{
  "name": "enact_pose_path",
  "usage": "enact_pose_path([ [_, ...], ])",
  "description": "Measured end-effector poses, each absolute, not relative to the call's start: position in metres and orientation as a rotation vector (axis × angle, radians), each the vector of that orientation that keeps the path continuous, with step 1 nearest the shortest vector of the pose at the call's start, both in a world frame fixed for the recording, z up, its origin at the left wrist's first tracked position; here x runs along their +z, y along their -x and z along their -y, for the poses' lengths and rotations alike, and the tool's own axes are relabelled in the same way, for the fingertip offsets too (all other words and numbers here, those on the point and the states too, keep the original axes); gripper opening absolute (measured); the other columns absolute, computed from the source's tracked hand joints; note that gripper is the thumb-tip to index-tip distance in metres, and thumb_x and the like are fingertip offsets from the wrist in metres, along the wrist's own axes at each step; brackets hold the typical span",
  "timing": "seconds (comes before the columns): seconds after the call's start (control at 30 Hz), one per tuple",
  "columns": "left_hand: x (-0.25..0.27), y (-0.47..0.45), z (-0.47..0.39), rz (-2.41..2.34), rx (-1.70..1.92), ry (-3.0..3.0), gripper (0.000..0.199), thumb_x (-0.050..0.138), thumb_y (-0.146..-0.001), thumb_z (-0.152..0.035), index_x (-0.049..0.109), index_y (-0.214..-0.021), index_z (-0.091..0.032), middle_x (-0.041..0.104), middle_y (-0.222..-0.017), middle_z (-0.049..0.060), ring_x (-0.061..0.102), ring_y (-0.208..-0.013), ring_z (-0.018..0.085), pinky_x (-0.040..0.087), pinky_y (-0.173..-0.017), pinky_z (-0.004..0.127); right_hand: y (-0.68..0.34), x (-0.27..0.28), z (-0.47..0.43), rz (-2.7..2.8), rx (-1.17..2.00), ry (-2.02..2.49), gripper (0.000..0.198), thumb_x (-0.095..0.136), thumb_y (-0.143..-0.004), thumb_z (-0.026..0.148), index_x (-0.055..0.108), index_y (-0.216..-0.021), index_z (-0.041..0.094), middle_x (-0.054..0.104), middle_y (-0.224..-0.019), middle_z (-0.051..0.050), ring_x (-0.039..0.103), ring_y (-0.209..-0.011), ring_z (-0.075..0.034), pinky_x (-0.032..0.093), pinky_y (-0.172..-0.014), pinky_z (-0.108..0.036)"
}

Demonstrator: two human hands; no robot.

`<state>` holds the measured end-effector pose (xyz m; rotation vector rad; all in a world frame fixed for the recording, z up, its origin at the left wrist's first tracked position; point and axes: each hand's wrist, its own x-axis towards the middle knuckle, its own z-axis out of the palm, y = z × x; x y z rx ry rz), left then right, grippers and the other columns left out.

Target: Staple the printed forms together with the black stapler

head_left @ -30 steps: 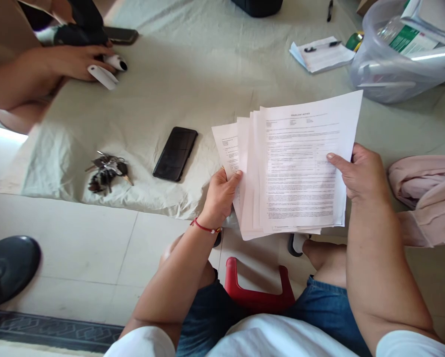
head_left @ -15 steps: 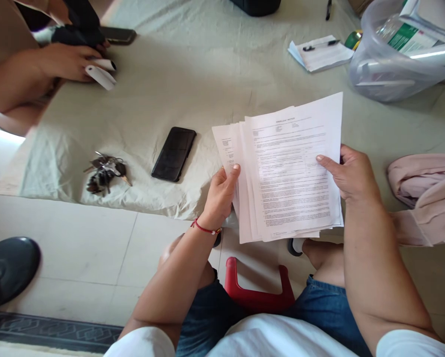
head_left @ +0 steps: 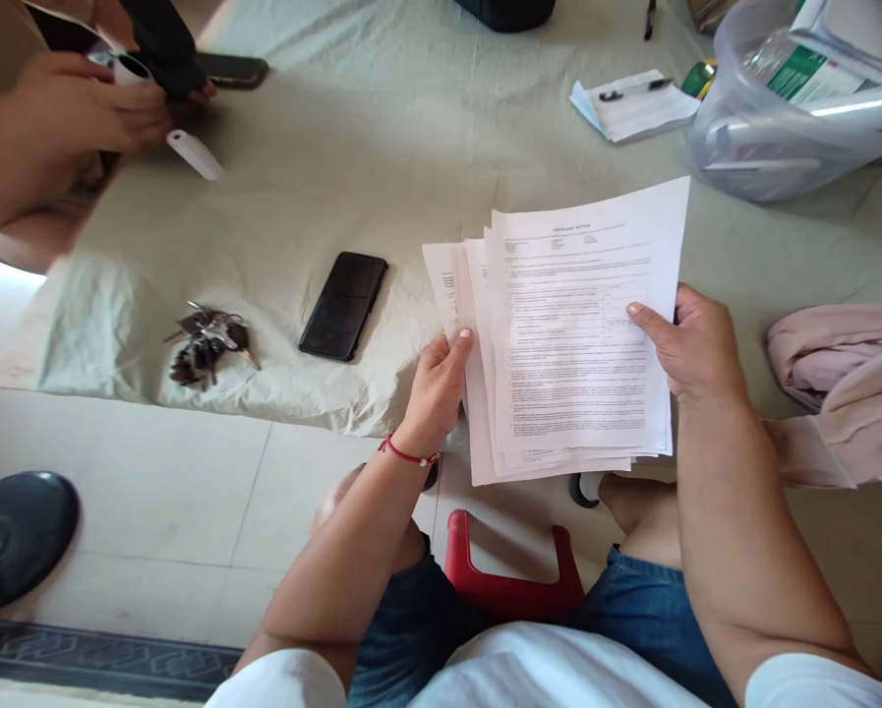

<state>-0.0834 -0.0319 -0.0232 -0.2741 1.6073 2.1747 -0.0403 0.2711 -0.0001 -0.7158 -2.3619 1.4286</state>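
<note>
Several printed sheets of paper [head_left: 577, 344] are held up in a loose, slightly fanned stack over the table's near edge. My left hand [head_left: 444, 379] grips the stack's left edge, thumb on top and fingers hidden underneath. A red bracelet circles that wrist. On the right edge, my right hand [head_left: 698, 339] pinches the sheets with its thumb on the printed face; its other fingers are mostly behind the paper. The top sheet is covered in small text, and other sheets stick out to the left and below.
On the cloth-covered table [head_left: 382, 167] lie a black phone [head_left: 344, 306], a bunch of keys [head_left: 211, 344], and a notepad [head_left: 636, 103] with a pen. A plastic basket [head_left: 750, 147] stands back right, near pink fabric [head_left: 839, 364]. Another person's hands [head_left: 97, 113] hold something white at left.
The top sheet has shifted slightly up and tilted against those below, while my hands stay nearly in place. The other person's hand has moved up and left, off a white piece on the table.
</note>
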Motion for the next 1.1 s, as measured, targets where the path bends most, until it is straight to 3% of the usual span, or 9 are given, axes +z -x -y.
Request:
enact_pose_path([
  [0.2, -0.019, 0.082, 0.031, -1.602, 2.189, 0.141, 0.053, 0.087, -0.087, -0.066, 0.079, -0.115, -0.021, 0.086, -0.114, 0.012, 0.08, -0.114, 0.033, 0.065, -0.1, 0.046, 0.042, 0.002, -0.244, 2.416, 1.446, 0.662, 0.033, 0.089, -0.082, 0.048, 0.077, -0.104, 0.027, 0.085, -0.107, -0.004, 0.08, -0.097, -0.032, 0.066, -0.092, -0.055],
  [0.43, -0.034, 0.086, 0.034, -1.528, 2.264, 0.237, 0.048, 0.091, -0.085, -0.062, 0.081, -0.107, -0.021, 0.086, -0.108, 0.007, 0.081, -0.097, 0.024, 0.066, -0.087, 0.036, 0.043, 0.001, -0.243, 2.339, 1.586, 0.699, 0.044, 0.094, -0.079, 0.054, 0.071, -0.108, 0.031, 0.081, -0.105, -0.002, 0.079, -0.101, -0.028, 0.067, -0.099, -0.053],
  [0.57, -0.03, 0.09, 0.034, -1.456, 2.356, 0.154, 0.045, 0.09, -0.088, -0.058, 0.081, -0.116, -0.024, 0.086, -0.123, 0.008, 0.081, -0.116, 0.027, 0.065, -0.103, 0.039, 0.041, 0.019, -0.239, 2.321, 2.084, 0.683, 0.053, 0.099, -0.074, 0.061, 0.076, -0.108, 0.028, 0.085, -0.112, -0.004, 0.081, -0.112, -0.032, 0.064, -0.109, -0.058],
  [0.7, -0.023, 0.098, 0.032, -1.472, 2.437, 0.061, 0.044, 0.086, -0.092, -0.06, 0.082, -0.119, -0.025, 0.084, -0.131, 0.008, 0.075, -0.134, 0.031, 0.059, -0.117, 0.045, 0.04, 0.034, -0.232, 2.277, 2.365, 0.671, 0.062, 0.107, -0.063, 0.053, 0.082, -0.114, 0.027, 0.086, -0.118, -0.006, 0.08, -0.121, -0.037, 0.06, -0.117, -0.063],
  [0.8, -0.019, 0.101, 0.03, -1.443, 2.509, -0.01, 0.044, 0.086, -0.091, -0.061, 0.082, -0.119, -0.027, 0.084, -0.132, 0.006, 0.072, -0.138, 0.03, 0.057, -0.12, 0.044, 0.039, 0.035, -0.23, 2.191, 2.285, 0.668, 0.055, 0.109, -0.059, 0.049, 0.085, -0.103, 0.028, 0.087, -0.116, -0.005, 0.08, -0.12, -0.039, 0.059, -0.118, -0.066],
  [0.97, -0.01, 0.101, 0.031, -1.487, 2.432, -0.227, 0.043, 0.097, -0.082, -0.052, 0.084, -0.113, -0.026, 0.087, -0.119, 0.005, 0.08, -0.122, 0.031, 0.063, -0.111, 0.046, 0.04, 0.034, -0.224, 1.986, 1.989, 0.392, 0.045, 0.103, -0.071, 0.048, 0.083, -0.109, 0.032, 0.086, -0.123, -0.001, 0.077, -0.128, -0.036, 0.059, -0.119, -0.062],
  [1.1, -0.001, 0.103, 0.035, -1.657, 2.439, -0.365, 0.033, 0.097, -0.082, -0.05, 0.087, -0.1, -0.025, 0.087, -0.109, 0.004, 0.081, -0.113, 0.032, 0.066, -0.106, 0.049, 0.04, 0.038, -0.214, 1.98, 1.852, 0.27, 0.041, 0.093, -0.082, 0.059, 0.081, -0.115, 0.039, 0.084, -0.124, -0.001, 0.072, -0.137, -0.035, 0.061, -0.118, -0.058],
])
